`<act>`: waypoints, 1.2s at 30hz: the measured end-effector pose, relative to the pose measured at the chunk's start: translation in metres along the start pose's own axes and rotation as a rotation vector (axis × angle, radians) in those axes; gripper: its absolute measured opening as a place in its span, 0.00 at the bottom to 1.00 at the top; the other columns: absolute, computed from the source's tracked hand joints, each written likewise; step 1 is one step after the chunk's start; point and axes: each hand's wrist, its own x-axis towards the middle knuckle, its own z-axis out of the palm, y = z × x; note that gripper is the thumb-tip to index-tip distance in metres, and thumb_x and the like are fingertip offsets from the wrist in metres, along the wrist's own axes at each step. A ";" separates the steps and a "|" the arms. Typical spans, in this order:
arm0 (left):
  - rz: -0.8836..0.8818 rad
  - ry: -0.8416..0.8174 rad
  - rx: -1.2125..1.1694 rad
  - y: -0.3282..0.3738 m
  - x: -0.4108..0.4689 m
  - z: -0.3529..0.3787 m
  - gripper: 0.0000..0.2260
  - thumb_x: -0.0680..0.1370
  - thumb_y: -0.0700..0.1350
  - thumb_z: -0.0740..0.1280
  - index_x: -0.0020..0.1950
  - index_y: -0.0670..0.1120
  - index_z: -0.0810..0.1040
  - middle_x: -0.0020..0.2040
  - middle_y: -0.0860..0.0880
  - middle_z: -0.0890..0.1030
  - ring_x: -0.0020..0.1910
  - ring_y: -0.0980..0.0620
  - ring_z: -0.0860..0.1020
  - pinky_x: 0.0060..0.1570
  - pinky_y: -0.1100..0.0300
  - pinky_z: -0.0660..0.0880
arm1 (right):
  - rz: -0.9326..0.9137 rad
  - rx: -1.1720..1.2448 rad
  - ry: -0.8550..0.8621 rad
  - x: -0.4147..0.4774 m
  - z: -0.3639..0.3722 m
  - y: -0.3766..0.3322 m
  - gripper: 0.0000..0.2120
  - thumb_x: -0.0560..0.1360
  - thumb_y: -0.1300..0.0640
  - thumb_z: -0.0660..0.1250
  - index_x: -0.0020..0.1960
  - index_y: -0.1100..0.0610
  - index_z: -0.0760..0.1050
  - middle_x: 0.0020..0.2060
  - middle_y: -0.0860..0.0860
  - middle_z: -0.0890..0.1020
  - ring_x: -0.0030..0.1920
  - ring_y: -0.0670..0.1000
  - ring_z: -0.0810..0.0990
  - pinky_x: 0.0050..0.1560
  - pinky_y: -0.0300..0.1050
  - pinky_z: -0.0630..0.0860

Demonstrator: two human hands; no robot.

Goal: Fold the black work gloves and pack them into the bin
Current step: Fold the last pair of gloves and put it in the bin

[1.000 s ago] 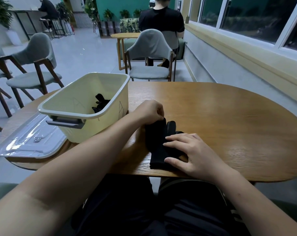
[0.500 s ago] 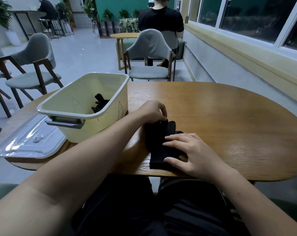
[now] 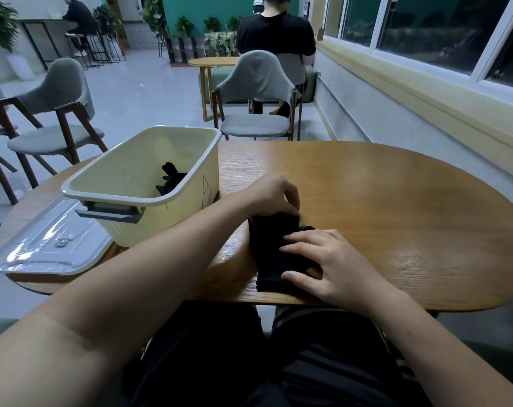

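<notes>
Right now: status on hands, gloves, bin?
Left hand grips far end of folded gloves; right hand flat, pressing them on table. Bin open, packed gloves inside. Nothing blocking.

One bin (image 3: 161, 227), one lid (image 3: 43, 251), two hands (image 3: 271, 198) (image 3: 334, 268)

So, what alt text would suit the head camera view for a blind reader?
A person's left hand grips the far end of black fabric work gloves lying on an oval wooden table while the right hand presses them flat. Left of them stands a cream plastic bin holding other black gloves.
</notes>
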 end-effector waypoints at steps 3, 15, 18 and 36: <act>0.016 0.038 -0.005 -0.001 0.001 -0.002 0.06 0.77 0.48 0.77 0.52 0.49 0.87 0.49 0.54 0.85 0.50 0.56 0.78 0.38 0.77 0.65 | -0.003 0.000 0.004 0.000 0.000 0.001 0.27 0.79 0.29 0.62 0.71 0.42 0.79 0.72 0.38 0.76 0.74 0.40 0.70 0.75 0.50 0.65; 0.020 -0.014 0.092 -0.004 0.003 -0.008 0.03 0.76 0.46 0.77 0.48 0.53 0.86 0.46 0.54 0.85 0.46 0.54 0.80 0.39 0.62 0.70 | -0.048 0.005 -0.021 0.001 0.001 0.002 0.24 0.82 0.32 0.61 0.72 0.42 0.78 0.77 0.41 0.72 0.80 0.41 0.63 0.79 0.51 0.62; 0.010 0.002 0.071 -0.009 0.004 -0.003 0.03 0.76 0.48 0.78 0.48 0.54 0.86 0.48 0.54 0.85 0.48 0.54 0.80 0.40 0.64 0.71 | -0.033 -0.001 -0.035 0.000 0.001 0.001 0.25 0.82 0.32 0.59 0.73 0.42 0.77 0.78 0.41 0.72 0.79 0.41 0.65 0.78 0.50 0.63; -0.303 0.263 -0.220 -0.027 -0.007 0.003 0.17 0.82 0.62 0.67 0.58 0.49 0.82 0.52 0.50 0.86 0.50 0.49 0.83 0.45 0.54 0.75 | -0.023 -0.039 -0.003 0.000 0.000 -0.001 0.26 0.82 0.31 0.59 0.72 0.43 0.77 0.74 0.39 0.75 0.76 0.41 0.68 0.78 0.50 0.61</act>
